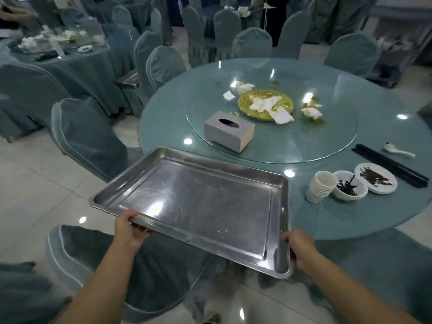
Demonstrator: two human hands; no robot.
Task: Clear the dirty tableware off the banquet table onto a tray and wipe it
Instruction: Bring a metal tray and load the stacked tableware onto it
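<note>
An empty steel tray (201, 202) hangs at the near edge of the round banquet table (374, 211), its far end over the glass top. My left hand (129, 228) grips its near left rim and my right hand (299, 247) grips its near right corner. On the table's right side stand a stack of white cups (321, 187), a dirty bowl (350, 185), a smeared small plate (376, 178), black chopsticks (390, 168) and a white spoon (397, 150). A yellow plate (265, 104) with crumpled napkins sits on the glass turntable (327, 141).
A silver tissue box (229, 130) stands on the turntable's near left. More napkins (312, 109) lie right of the yellow plate. Covered chairs (86, 136) ring the table; one (112, 265) is just below the tray. Another laid table (58, 47) is far left.
</note>
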